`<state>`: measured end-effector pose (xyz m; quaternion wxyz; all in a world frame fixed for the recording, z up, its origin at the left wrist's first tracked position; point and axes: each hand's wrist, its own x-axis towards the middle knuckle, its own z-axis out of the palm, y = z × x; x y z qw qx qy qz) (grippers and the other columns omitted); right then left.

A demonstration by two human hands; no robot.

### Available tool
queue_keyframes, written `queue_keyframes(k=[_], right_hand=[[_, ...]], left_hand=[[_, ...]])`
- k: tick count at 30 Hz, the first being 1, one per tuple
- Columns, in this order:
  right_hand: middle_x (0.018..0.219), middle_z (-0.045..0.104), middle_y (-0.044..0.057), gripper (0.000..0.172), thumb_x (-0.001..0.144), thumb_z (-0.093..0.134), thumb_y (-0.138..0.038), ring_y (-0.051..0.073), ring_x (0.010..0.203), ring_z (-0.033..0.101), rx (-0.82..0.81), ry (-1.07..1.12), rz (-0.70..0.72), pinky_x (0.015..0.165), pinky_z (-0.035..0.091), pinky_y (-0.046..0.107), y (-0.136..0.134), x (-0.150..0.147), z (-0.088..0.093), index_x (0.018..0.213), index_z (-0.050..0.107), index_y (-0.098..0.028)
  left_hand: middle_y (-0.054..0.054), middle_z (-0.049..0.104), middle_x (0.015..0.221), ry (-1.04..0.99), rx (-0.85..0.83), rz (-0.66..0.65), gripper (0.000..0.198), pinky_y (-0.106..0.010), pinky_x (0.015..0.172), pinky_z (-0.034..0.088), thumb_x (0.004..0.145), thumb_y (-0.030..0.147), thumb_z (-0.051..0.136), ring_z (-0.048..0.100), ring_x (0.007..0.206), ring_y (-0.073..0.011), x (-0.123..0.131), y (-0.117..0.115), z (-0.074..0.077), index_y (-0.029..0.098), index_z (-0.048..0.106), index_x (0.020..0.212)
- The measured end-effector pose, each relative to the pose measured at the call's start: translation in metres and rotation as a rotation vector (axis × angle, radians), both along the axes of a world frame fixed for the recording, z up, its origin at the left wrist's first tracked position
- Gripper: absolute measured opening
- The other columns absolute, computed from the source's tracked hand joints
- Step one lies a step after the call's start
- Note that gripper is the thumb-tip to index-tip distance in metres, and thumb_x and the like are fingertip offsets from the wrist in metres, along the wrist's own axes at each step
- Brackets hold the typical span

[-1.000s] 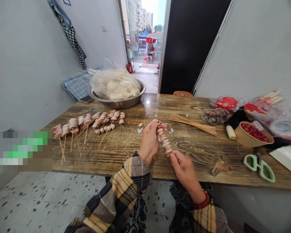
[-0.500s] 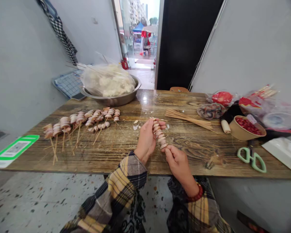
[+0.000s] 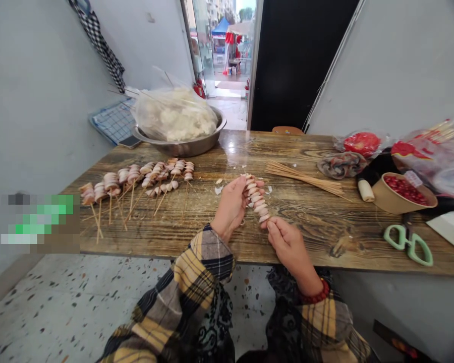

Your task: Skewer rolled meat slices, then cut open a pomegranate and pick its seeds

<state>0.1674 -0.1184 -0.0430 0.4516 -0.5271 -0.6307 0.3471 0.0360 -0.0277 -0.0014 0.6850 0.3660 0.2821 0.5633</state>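
A skewer of pale pinkish slices (image 3: 257,199) slants between my two hands above the table. The slices sit close together in a row along it. My left hand (image 3: 231,205) is closed around its upper part, with fingertips showing behind the far side. At the lower end, the thumb and fingers of my right hand (image 3: 288,243) pinch the skewer just below the last slice; the stick there is mostly hidden. To the left lie several finished-looking skewers of similar slices (image 3: 134,174), their bare sticks pointing toward me. A bundle of bare bamboo skewers (image 3: 306,180) lies right of my hands.
A metal basin (image 3: 185,147) holding a plastic bag of pale food (image 3: 181,116) stands at the back left. On the right are a paper bowl of red pieces (image 3: 404,190), green-handled scissors (image 3: 408,244), a crumpled cloth (image 3: 341,165) and plastic bags. Small white scraps dot the wooden table (image 3: 227,247).
The camera view has shifted, so the table and its things sit further right and slightly higher in the picture. Both hands keep their hold on the skewer.
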Motion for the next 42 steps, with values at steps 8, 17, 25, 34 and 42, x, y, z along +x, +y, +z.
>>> queue_keyframes(k=[8, 17, 25, 34, 42], right_hand=[[0.048, 0.034, -0.010, 0.030, 0.091, 0.049, -0.047, 0.006, 0.039, 0.026, -0.066, 0.497, -0.271, 0.038, 0.018, 0.018, -0.001, 0.000, -0.001, 0.089, 0.059, -0.019], [0.051, 0.040, -0.009, 0.029, 0.086, 0.060, -0.047, 0.004, 0.040, 0.031, -0.094, 0.640, -0.292, 0.034, 0.023, 0.014, -0.002, -0.001, 0.000, 0.090, 0.062, -0.019], [0.051, 0.040, -0.009, 0.028, 0.087, 0.058, -0.046, 0.004, 0.039, 0.030, -0.094, 0.598, -0.245, 0.034, 0.022, 0.014, -0.004, -0.002, -0.003, 0.090, 0.062, -0.019], [0.052, 0.039, -0.008, 0.031, 0.088, 0.055, -0.048, 0.007, 0.043, 0.032, -0.121, 0.520, -0.209, 0.038, 0.022, 0.018, -0.003, -0.001, -0.004, 0.091, 0.060, -0.017], [0.052, 0.039, -0.008, 0.034, 0.088, 0.053, -0.048, 0.008, 0.044, 0.032, -0.124, 0.464, -0.209, 0.039, 0.023, 0.020, -0.004, -0.001, -0.004, 0.097, 0.060, -0.017]], left_hand=[[-0.011, 0.071, 0.093, 0.049, 0.010, 0.157, 0.027, -0.027, 0.066, 0.053, 0.086, 0.037, 0.056, 0.066, 0.070, -0.0141, -0.022, 0.006, 0.005, 0.014, 0.059, 0.099], [-0.004, 0.066, 0.080, 0.470, 0.142, 0.505, 0.022, -0.023, 0.060, 0.046, 0.083, 0.034, 0.056, 0.059, 0.062, -0.0098, -0.094, 0.026, -0.004, 0.015, 0.060, 0.091], [-0.006, 0.066, 0.085, 1.403, 0.437, 0.352, 0.013, -0.032, 0.079, 0.045, 0.077, 0.017, 0.056, 0.058, 0.082, -0.0182, -0.102, 0.060, -0.023, 0.015, 0.066, 0.085], [-0.002, 0.051, 0.068, 1.344, 0.411, 0.327, 0.012, -0.033, 0.083, 0.040, 0.066, 0.008, 0.061, 0.050, 0.076, -0.0185, -0.092, 0.086, -0.034, 0.018, 0.057, 0.061], [0.000, 0.053, 0.062, 0.936, 0.251, 0.368, 0.005, -0.025, 0.063, 0.041, 0.072, 0.019, 0.061, 0.048, 0.064, -0.0132, -0.093, 0.077, -0.031, 0.016, 0.061, 0.068]])
